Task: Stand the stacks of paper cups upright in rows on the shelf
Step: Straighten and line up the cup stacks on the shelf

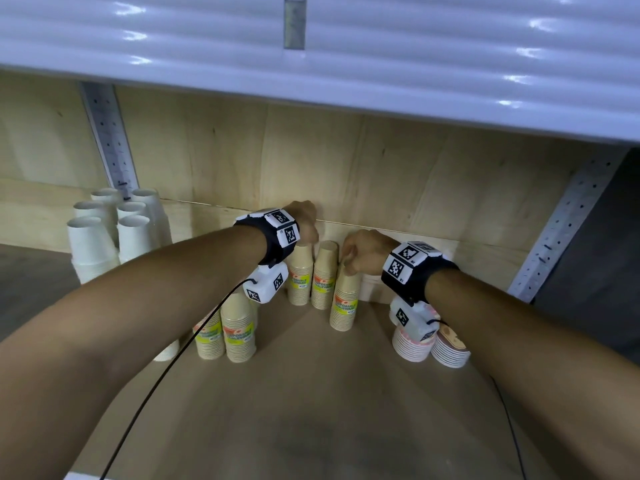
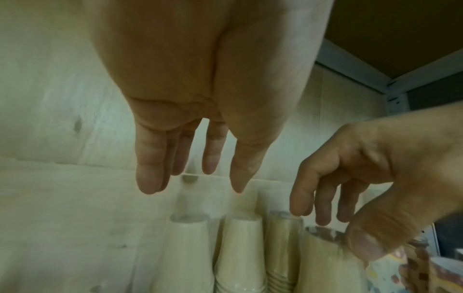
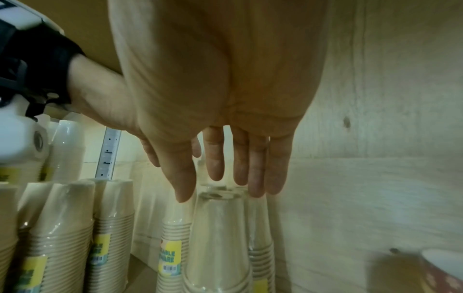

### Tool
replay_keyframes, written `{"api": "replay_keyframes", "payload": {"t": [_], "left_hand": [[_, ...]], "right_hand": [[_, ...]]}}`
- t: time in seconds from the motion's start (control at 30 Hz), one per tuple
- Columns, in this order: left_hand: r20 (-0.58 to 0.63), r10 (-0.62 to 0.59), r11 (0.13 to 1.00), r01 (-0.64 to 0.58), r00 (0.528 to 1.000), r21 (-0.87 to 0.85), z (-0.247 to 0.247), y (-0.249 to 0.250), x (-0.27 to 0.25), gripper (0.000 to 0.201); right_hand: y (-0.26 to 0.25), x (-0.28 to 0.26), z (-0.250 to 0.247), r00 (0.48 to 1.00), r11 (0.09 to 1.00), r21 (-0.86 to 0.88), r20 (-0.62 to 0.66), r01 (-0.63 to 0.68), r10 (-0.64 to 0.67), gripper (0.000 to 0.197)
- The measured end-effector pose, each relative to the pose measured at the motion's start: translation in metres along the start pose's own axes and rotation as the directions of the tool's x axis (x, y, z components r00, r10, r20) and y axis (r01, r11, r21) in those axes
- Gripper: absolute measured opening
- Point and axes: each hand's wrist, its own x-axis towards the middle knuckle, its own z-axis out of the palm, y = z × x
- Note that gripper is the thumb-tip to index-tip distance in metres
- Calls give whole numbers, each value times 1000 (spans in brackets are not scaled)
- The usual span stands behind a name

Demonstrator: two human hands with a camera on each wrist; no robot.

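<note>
Three wrapped stacks of tan paper cups are seen standing upright at the back of the wooden shelf [image 1: 311,393], close to the plywood back panel [image 1: 381,168]. The middle stack [image 1: 325,275] is taken as the landmark. Just left of it stands the left rear stack [image 1: 300,277], and just right of it, slightly nearer the shelf's front edge, stands the right stack [image 1: 344,299].

The left hand [image 1: 304,221] is held above the left rear stack with its fingers [image 2: 150,168] straight and hanging down, holding nothing. The right hand [image 1: 363,252] is held over the right stack with its fingers [image 3: 275,168] extended and relaxed; from the right wrist view the fingertips appear at the plastic-wrapped top of that stack, though actual contact cannot be told.

Left of the middle stack and nearer the front, two more tan stacks [image 1: 239,327] with yellow labels are seen upright side by side. Far left of the middle stack, a group of white cup stacks [image 1: 114,233] is arranged in rows. Right of the middle stack and nearer the front, two patterned cup stacks [image 1: 433,348] are partly hidden by the right wrist camera.
</note>
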Motion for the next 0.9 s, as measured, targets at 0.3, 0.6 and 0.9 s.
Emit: {"api": "replay_keyframes", "payload": {"t": [0.3, 0.6, 0.9], "left_hand": [[27, 5, 988, -9, 1000, 154, -50, -5, -44, 30], [51, -82, 987, 74, 995, 145, -67, -43, -105, 35], [135, -138, 963, 101, 981, 252, -45, -89, -147, 31]], "right_hand": [[-41, -4, -10, 998, 999, 17, -41, 48, -47, 38], [-109, -9, 16, 982, 984, -18, -75, 175, -176, 28], [-160, -21, 50, 969, 968, 54, -10, 247, -247, 34]]}}
